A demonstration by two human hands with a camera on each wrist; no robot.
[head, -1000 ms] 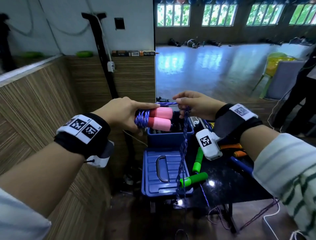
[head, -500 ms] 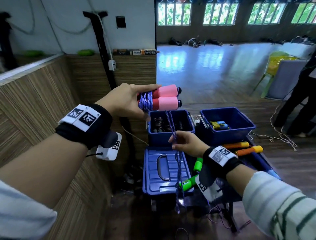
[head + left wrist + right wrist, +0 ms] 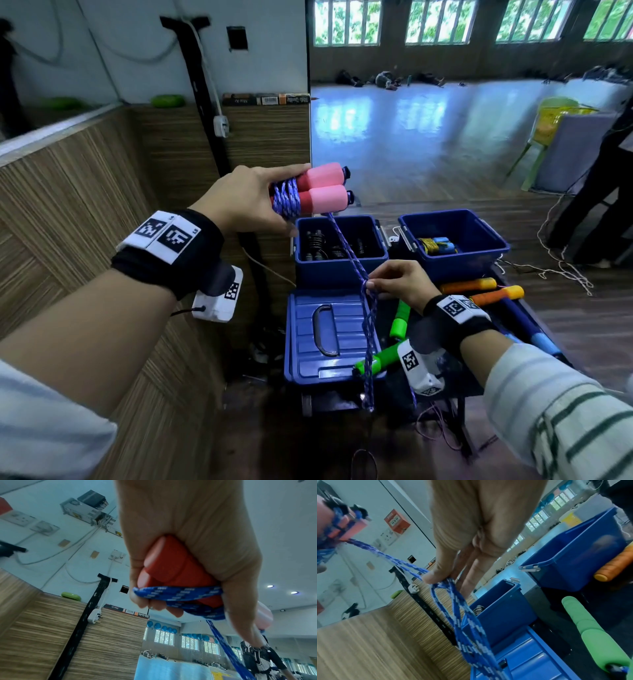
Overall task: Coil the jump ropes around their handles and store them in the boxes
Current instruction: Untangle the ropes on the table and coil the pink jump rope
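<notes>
Two pink handles [image 3: 323, 192] gripped in left-hand fingers [image 3: 291, 171] — right-hand fingers [image 3: 375, 284] pinch blue rope [image 3: 368, 329]

daylight comes in through the windows [image 3: 442, 22] at the back and makes a pale blue glare on the shiny floor [image 3: 411, 137]. the near part of the head view is dimmer, and the space under the desk [image 3: 445, 383] is almost black. straight lines bend toward the edges (the wide lens does this in all three views). both wrist views have a cold blue-green tint. in the left wrist view the left hand [image 3: 187, 545] is very close and soft, and the ceiling lamps [image 3: 282, 589] show as small bright spots. the right wrist view is smeared by motion blur, most on the rope [image 3: 471, 626] and on the blue boxes [image 3: 573, 555].
</notes>
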